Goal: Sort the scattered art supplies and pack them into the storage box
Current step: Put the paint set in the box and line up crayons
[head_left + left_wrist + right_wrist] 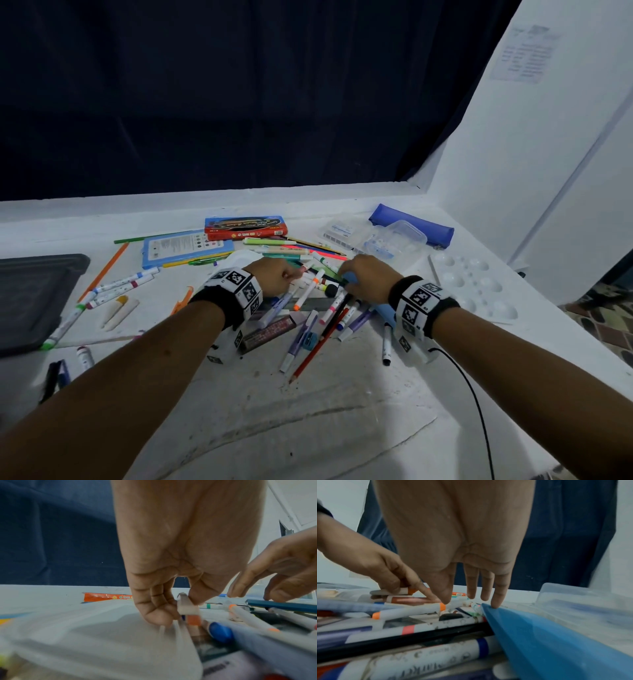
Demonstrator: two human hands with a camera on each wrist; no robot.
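A heap of markers (318, 301), pens and pencils lies in the middle of the white table. My left hand (294, 274) pinches a white marker with an orange band (187, 608) between thumb and fingers, low over the heap. My right hand (346, 274) is just to the right of it with its fingers straight and pointing down. In the right wrist view its thumb tip touches another orange-banded marker (412, 610), and its little finger rests on the edge of a light-blue plastic piece (539, 642). A clear plastic box (397, 240) stands behind the right hand.
A dark grey tray (34, 294) sits at the left edge. A red crayon box (245, 228) and a blue card (185, 246) lie at the back. A blue pouch (411, 222) and a white palette (479, 284) are at the right by the wall. A black cable (472, 394) trails off my right wrist.
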